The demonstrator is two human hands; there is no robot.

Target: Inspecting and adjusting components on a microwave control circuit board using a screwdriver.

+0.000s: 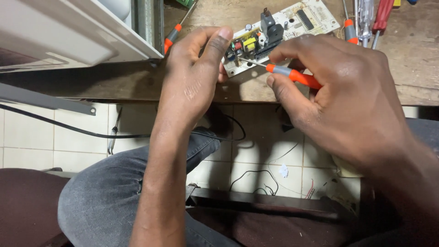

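A pale circuit board (274, 34) is seen lying at the edge of a worn wooden workbench (411, 50), populated with a black relay block, a yellow component, small cylinders and a dark chip. Its near corner is pinched by the left hand (192, 77), thumb and fingers closed upon the edge. A small screwdriver (283, 72) with an orange and grey handle is gripped by the right hand (347, 96), its thin shaft laid across the board's lower corner. The tip appears to rest on the board, though this is partly masked by the left thumb. More screwdrivers (366, 23) are cut off at the top edge. A white appliance casing (68, 32) is only partly shown at the left.
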